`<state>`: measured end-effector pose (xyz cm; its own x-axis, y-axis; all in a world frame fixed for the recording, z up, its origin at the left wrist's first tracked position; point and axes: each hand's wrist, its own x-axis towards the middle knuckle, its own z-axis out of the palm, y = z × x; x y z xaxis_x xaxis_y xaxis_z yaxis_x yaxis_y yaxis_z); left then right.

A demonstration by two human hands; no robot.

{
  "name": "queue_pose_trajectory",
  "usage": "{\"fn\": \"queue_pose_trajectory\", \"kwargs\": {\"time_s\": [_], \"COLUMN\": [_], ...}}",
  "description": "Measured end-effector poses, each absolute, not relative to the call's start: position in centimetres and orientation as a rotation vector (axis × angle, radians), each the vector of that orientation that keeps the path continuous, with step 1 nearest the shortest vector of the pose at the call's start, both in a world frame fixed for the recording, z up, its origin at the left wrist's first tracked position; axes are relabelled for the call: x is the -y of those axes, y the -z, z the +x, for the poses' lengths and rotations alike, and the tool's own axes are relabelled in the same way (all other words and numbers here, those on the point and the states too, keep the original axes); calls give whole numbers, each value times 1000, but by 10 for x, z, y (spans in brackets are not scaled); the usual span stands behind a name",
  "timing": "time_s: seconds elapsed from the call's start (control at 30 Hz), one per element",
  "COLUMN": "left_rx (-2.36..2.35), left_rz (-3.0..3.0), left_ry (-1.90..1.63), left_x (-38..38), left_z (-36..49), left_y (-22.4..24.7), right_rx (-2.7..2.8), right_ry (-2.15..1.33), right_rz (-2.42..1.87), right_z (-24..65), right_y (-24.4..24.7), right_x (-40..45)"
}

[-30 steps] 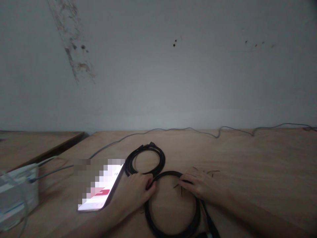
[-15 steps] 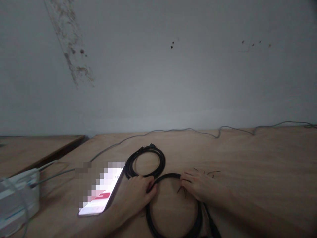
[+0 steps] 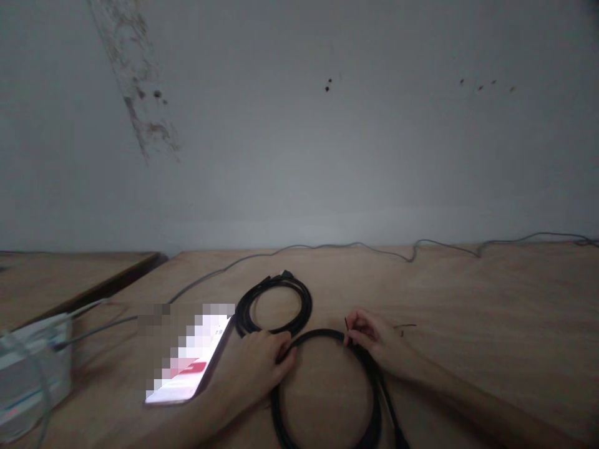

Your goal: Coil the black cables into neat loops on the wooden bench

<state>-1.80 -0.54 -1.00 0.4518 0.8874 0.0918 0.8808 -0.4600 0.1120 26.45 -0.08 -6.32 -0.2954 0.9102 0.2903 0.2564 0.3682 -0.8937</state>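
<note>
A black cable coil (image 3: 277, 408) lies on the wooden table at the bottom centre. My left hand (image 3: 266, 362) is closed round the upper left side of this coil, thumb and fingers together. At the coil's upper right, my right hand (image 3: 367, 337) pinches a short thin dark tie (image 3: 347, 324) between thumb and fingertips. A second black cable coil (image 3: 306, 302) lies just behind my left hand. More thin dark ties (image 3: 406, 325) rest on the table right of my right hand.
A lit phone (image 3: 180, 380) lies left of my left wrist, partly pixelated. At the far left stands a white box-like thing (image 3: 37, 374) with cables. A thin grey cable (image 3: 253, 255) runs along the table's back, near the wall.
My right hand has lifted slightly off the coil and now pinches one thin tie; the several ties under its fingers no longer show there. My left hand has stayed in place.
</note>
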Motion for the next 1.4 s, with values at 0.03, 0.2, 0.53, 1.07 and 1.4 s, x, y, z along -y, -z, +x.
{"fn": "queue_pose_trajectory", "kwargs": {"time_s": [0.03, 0.2, 0.53, 1.07, 1.4], "left_rx": [-1610, -1631, -1609, -1612, -1706], "left_rz": [2634, 2631, 2644, 2605, 2546], "left_ry": [-211, -195, -173, -251, -232], "left_x": [5, 6, 8, 8, 10], "left_z": [-18, -18, -16, -18, -16], "left_y": [11, 12, 5, 10, 4], "right_rx": [1731, 1696, 1454, 1477, 1444], "right_ry": [-987, -943, -1030, -990, -1000], "right_rz": [-1008, -1087, -1029, -1201, -1232], "right_z": [263, 256, 256, 248, 250], "right_y": [65, 67, 75, 49, 51], "right_x": [0, 3, 1, 18, 12]}}
